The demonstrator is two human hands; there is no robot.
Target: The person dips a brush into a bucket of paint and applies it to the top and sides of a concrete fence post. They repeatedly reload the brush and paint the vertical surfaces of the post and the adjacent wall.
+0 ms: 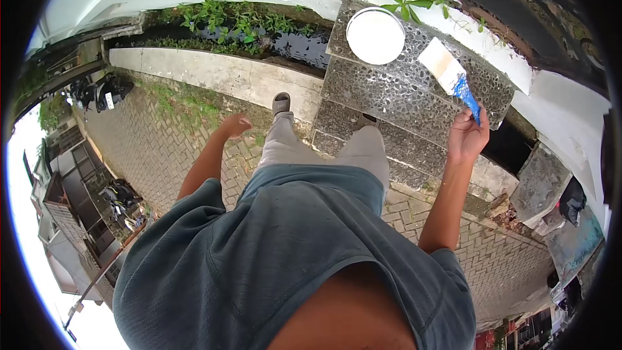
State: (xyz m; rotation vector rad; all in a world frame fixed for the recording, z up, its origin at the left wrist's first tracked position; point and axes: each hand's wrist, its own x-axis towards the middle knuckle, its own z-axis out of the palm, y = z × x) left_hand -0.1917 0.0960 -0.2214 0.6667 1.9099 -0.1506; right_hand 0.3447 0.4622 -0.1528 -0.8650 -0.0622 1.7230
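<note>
My right hand is closed around the blue handle of a wide paintbrush. Its pale bristles carry white paint and point up and to the left, over the pebbled stone slab. A round white bucket stands on that slab to the left of the brush, and what fills its outline is white. My left hand hangs away from both, above the paving near my left leg. Its fingers are loosely curled together, with no object visible in them.
Under my sandalled foot runs a concrete kerb beside a water-filled ditch with plants. Pebbled steps lie ahead, with a dark gap to their right. A white wall borders them. Motorbikes stand at left.
</note>
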